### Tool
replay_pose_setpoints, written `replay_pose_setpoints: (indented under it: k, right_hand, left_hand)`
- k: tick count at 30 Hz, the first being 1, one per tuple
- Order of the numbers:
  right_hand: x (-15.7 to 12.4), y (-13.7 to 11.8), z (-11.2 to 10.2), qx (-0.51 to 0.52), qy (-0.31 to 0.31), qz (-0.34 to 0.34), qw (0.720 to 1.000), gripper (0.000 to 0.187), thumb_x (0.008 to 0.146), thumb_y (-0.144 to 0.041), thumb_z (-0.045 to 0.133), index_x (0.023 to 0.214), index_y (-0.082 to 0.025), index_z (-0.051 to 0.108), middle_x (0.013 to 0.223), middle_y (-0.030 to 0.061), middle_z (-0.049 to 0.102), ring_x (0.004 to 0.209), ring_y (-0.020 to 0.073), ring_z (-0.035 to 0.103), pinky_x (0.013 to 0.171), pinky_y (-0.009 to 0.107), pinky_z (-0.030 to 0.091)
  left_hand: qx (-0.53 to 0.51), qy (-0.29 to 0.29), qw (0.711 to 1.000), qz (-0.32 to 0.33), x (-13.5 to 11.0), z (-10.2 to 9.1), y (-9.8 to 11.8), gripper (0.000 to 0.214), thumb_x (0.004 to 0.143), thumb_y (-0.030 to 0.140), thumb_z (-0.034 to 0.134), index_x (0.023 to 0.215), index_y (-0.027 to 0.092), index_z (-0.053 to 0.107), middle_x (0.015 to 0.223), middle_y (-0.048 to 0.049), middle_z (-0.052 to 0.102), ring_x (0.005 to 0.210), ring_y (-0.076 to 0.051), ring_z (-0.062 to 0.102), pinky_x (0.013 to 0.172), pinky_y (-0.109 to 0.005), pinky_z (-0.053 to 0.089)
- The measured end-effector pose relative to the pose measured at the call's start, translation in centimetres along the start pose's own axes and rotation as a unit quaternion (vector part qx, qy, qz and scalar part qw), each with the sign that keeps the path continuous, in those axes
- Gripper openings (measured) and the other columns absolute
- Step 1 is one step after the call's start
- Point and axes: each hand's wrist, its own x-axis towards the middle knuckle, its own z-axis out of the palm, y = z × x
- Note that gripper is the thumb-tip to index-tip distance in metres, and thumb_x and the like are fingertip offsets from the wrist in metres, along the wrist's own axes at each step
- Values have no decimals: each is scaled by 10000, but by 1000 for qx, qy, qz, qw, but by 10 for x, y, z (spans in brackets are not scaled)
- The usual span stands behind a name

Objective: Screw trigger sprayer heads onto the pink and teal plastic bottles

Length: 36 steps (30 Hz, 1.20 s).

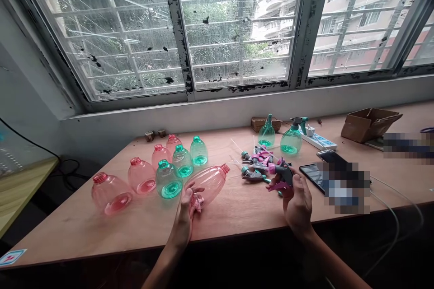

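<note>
Head view: we see the left hand clamped on the base of the pink bottle, lying near-centre on the worktop; the right hand grips a spray head; we judge the bottle light, thin, squashable; best held round its belly.

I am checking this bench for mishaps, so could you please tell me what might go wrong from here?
1. The left hand grips the pink bottle only at its base; round and lying down, it might roll off the table if released.
2. The right hand holds a spray head just beside the phone, which could get knocked.
3. The pile of spray heads has thin tubes that may tangle or bend.
</note>
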Motion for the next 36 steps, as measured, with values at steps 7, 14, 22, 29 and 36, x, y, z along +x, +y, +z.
replay_pose_setpoints:
  k: [7,14,22,29,36]
  right_hand:
    - [3,1,-1,44,-30,23,998,352,978,-436,494,1207,-179,569,779,30,700,679,214,688,568,337,572]
    - [4,2,-2,1,-209,134,969,390,934,-507,592,1144,-179,587,750,28,699,614,192,661,570,328,559]
    - [5,-8,-1,-111,-372,208,898,309,792,-410,797,910,-159,660,757,34,734,666,176,681,630,276,537]
    - [8,-5,-7,-138,-400,210,881,391,885,-514,658,842,-129,711,787,86,760,708,210,703,686,312,541]
    - [3,-16,-8,-101,-412,282,861,364,803,-441,778,1009,-186,619,886,55,760,859,249,730,800,381,574]
  left_hand:
    - [16,-3,1000,-3,0,-3,-4,541,914,577,533,1322,222,519,1078,-58,657,754,-150,563,703,-276,449]
    - [137,-141,980,0,-3,-12,-4,496,960,524,456,1339,215,541,883,-19,616,727,-162,514,773,-303,436]
    - [134,-203,970,3,7,-24,-21,676,898,518,507,1477,205,355,1191,-94,570,1000,-245,566,863,-365,472]
    - [192,-205,960,17,-7,-15,-13,916,793,409,768,1513,275,217,1423,-131,435,1211,-292,512,1063,-456,400]
    - [191,-203,960,6,-6,3,-7,987,736,411,826,1492,214,223,1433,-164,422,1257,-311,502,1071,-433,411]
